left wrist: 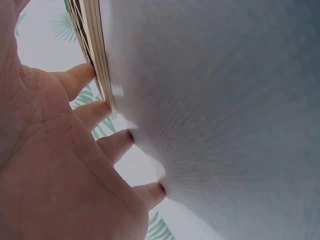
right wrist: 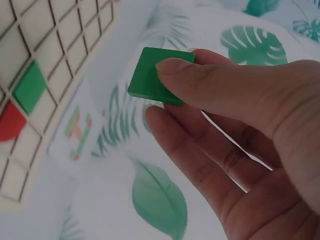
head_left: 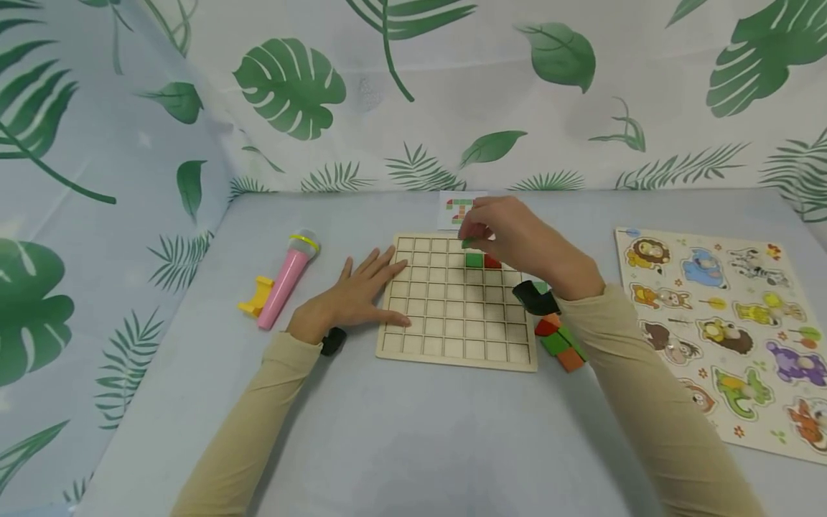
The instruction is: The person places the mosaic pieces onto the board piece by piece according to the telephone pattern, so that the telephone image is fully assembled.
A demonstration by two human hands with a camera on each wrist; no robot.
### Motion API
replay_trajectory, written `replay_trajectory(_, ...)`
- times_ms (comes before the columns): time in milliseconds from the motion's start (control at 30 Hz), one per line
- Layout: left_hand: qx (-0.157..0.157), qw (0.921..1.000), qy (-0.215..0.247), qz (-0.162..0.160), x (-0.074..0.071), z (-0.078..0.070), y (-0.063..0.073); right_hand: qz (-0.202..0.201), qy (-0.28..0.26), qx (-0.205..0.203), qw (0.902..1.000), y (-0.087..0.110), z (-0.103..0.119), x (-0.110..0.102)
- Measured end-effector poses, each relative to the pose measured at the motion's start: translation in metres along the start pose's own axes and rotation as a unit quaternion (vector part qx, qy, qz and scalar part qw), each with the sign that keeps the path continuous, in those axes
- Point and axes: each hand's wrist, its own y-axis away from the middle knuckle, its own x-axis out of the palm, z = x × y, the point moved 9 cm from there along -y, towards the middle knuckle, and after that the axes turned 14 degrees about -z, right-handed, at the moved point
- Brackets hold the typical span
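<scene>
A wooden grid board (head_left: 420, 327) lies flat on the table. In its upper rows sit a green square tile (head_left: 474, 261) and a red tile (head_left: 493, 263) with a rounded side, next to each other. My right hand (head_left: 510, 233) is above the board's far edge, pinching another green square tile (right wrist: 150, 75) between thumb and fingers. My left hand (head_left: 355, 294) rests at the board's left edge with fingers spread; in the left wrist view, fingertips (left wrist: 82, 77) touch the board's side and others touch the table.
A small pattern card (head_left: 451, 212) lies behind the board. Several loose tiles (head_left: 558, 341) sit to its right, partly behind the right forearm. A pink toy microphone (head_left: 284, 287) with a yellow piece (head_left: 257, 296) lies left; an animal puzzle board (head_left: 717, 323) lies right.
</scene>
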Motion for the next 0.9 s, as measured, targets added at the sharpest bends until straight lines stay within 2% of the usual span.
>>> replay_trajectory(167,0.001,1.0000,-0.003,0.000,0.001,0.000,-0.001,0.004,-0.031,-0.016,0.9994,-0.002,0.002,0.021)
replay_trajectory(367,0.004,1.0000,-0.005,-0.002,0.000,0.000,-0.001,0.007,-0.040,0.007,0.9991,0.001,-0.013,0.037)
replay_trajectory(633,0.007,1.0000,-0.003,-0.005,0.000,-0.002,-0.001,-0.008,-0.049,0.058,0.9971,0.005,-0.036,0.046)
replay_trajectory(900,0.002,1.0000,-0.002,-0.003,-0.001,-0.003,0.000,-0.014,-0.061,0.064,0.9960,0.005,-0.046,0.054)
